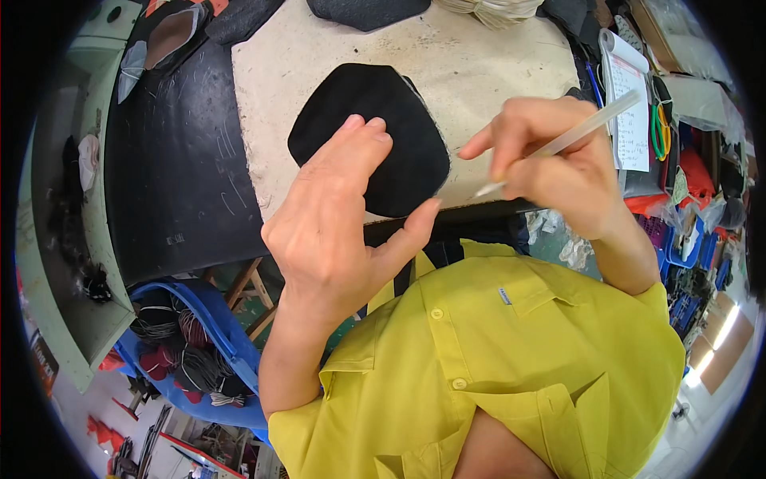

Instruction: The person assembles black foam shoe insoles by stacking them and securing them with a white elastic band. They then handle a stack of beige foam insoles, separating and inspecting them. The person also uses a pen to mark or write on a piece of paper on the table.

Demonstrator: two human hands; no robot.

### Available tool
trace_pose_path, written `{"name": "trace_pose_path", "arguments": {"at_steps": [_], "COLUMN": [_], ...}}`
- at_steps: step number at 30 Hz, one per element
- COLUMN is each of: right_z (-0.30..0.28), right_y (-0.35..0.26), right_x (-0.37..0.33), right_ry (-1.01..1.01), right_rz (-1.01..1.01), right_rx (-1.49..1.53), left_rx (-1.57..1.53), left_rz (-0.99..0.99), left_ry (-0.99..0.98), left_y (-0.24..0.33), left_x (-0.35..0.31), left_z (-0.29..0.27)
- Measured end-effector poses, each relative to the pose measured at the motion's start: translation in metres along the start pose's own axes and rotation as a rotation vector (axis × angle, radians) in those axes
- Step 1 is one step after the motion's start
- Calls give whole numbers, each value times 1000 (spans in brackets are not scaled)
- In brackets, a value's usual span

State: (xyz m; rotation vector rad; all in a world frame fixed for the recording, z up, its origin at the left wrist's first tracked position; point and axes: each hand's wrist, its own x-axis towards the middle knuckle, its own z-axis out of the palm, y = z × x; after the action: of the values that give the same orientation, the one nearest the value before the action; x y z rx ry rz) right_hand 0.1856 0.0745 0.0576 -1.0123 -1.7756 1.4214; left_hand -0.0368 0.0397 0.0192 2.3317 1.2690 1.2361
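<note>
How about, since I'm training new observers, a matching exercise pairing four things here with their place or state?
Things:
1. Black, flat, rounded-cornered piece
2. Slim, translucent white pen
3. Blue plastic tub
4. White paper notepad

Places and states:
A. Holding dark and maroon bundles
B. Gripped in the right hand
C. Showing writing on its page
D. Beneath the left hand

Pairs: 1-D, 2-B, 3-A, 4-C

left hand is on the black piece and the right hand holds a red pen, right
Not red: the head view shows a whitish, translucent pen. The rest stands: the left hand is on the black piece and the right hand holds the pen.
</note>
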Motion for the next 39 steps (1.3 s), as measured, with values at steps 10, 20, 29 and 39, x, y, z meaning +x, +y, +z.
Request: {"name": "trace_pose_path", "arguments": {"at_steps": [10, 20, 29, 39], "right_z": [24, 31, 12, 18], "right_y": [-7, -4, 4, 17], "right_x": [4, 6, -3, 2], "right_ry": [93, 153, 121, 79], "right_rz": [-42, -8, -18, -104], "right_rx": [-309, -69, 51, -119], "left_rx": [4, -7, 35, 112], "left_rz": [51, 71, 37, 63], "left_ry": [-128, -72, -46, -97], "left_y": [-10, -14, -9, -7], "left_x": [9, 8, 2, 6], "left_z": [-11, -5, -3, -2]}}
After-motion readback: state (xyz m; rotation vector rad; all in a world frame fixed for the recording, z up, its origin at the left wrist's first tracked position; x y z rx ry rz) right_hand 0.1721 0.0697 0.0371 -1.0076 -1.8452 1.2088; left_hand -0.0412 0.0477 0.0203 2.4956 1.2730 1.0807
